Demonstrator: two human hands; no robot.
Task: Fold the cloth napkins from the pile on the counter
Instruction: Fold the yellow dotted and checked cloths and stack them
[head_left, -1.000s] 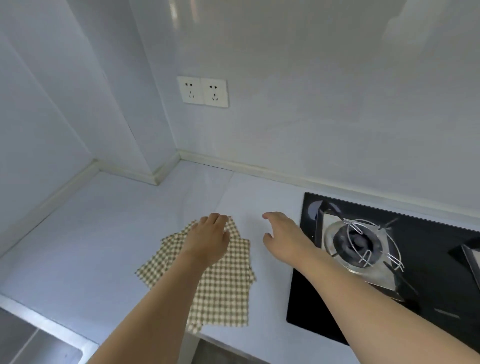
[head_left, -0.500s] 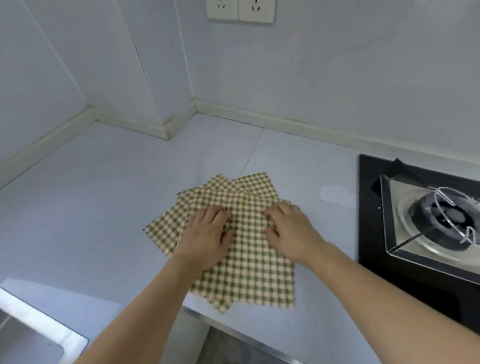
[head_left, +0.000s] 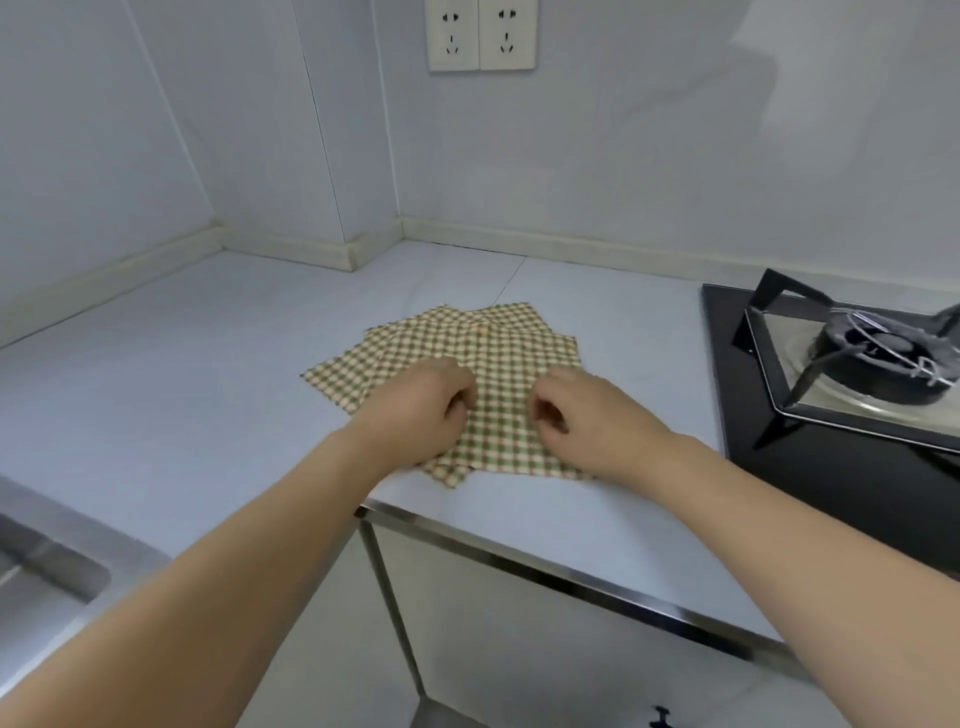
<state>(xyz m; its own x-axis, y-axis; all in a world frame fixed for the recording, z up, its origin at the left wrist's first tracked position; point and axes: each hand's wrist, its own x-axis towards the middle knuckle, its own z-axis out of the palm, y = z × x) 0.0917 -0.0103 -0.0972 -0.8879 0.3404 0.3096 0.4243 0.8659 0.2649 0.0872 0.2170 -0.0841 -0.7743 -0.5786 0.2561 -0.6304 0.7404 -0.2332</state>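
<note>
Both forearms are seen reaching up from the bottom of the frame toward its centre. The left hand (head_left: 421, 405) is laid on the pile of napkins (head_left: 498, 358), its fingers curled under and its thumb drawn in against the checked cloth; whether fabric is actually pinched cannot be told. The right hand (head_left: 587, 415) is set just beside it, apart from it, with fingers likewise curled down onto the top napkin; its grip cannot be told either.

No brand or readable writing is shown.

The pile is spread fan-wise at the middle of the frame on the pale counter (head_left: 182, 374), close to the counter's front edge, with several green-and-cream checked squares overlapping. A black gas hob (head_left: 841, 395) with a burner is seen at the right edge. Part of a steel sink (head_left: 47, 571) is seen at lower left. Two wall sockets (head_left: 480, 34) are mounted at the top centre, on pale glossy walls meeting in a corner.
</note>
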